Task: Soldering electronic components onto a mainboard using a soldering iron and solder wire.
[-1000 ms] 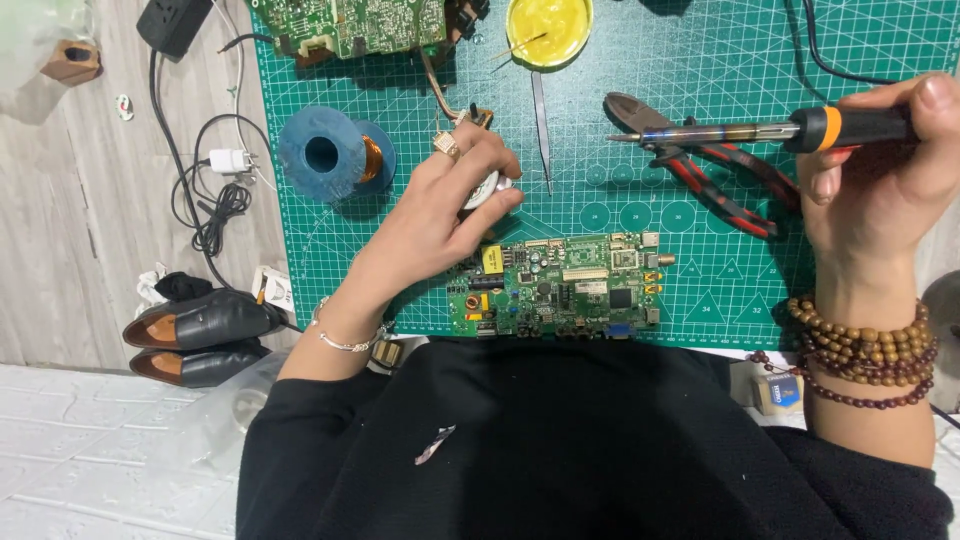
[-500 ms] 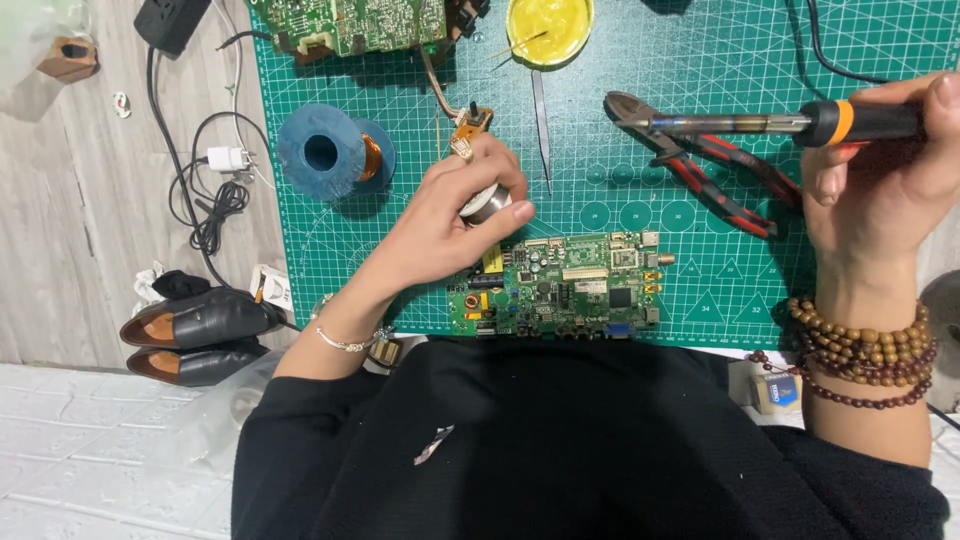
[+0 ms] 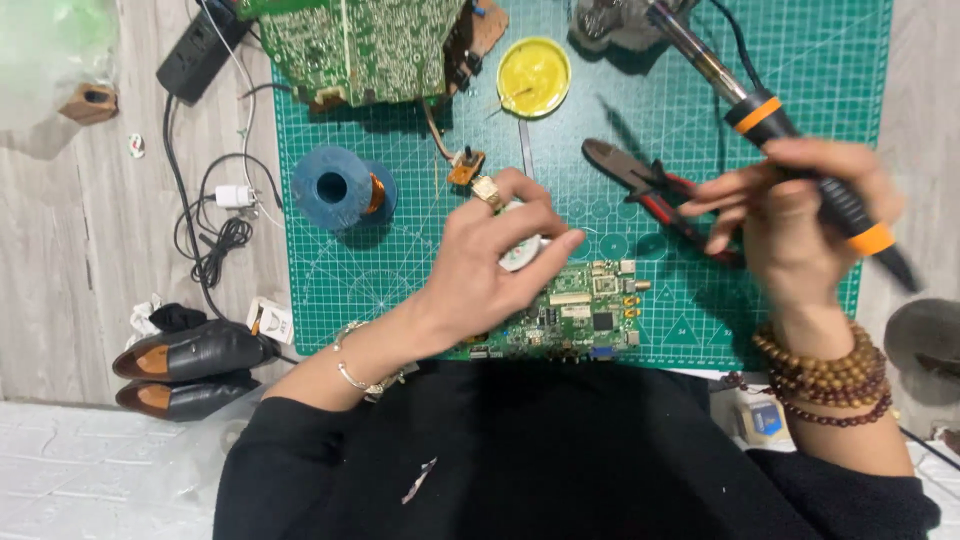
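My right hand (image 3: 800,225) grips a black soldering iron (image 3: 790,140) with orange bands, its tip raised toward the far edge of the green cutting mat (image 3: 400,270). My left hand (image 3: 495,265) rests over the left part of a small green circuit board (image 3: 580,320) at the mat's near edge. A small white round thing (image 3: 522,252) sits under its fingers, and I cannot tell if the fingers grip it. Red-handled pliers (image 3: 650,185) lie between the two hands.
A large circuit board (image 3: 360,45) lies at the mat's far left, with a yellow tin (image 3: 533,75) beside it and a blue wire spool (image 3: 338,188) nearer. Cables and a power strip (image 3: 200,50) run along the left. Black shoes (image 3: 185,365) stand on the floor.
My right hand swung the soldering iron from lying level over the pliers to pointing up and away, tip toward the far edge. My left hand shifted slightly over the small board.
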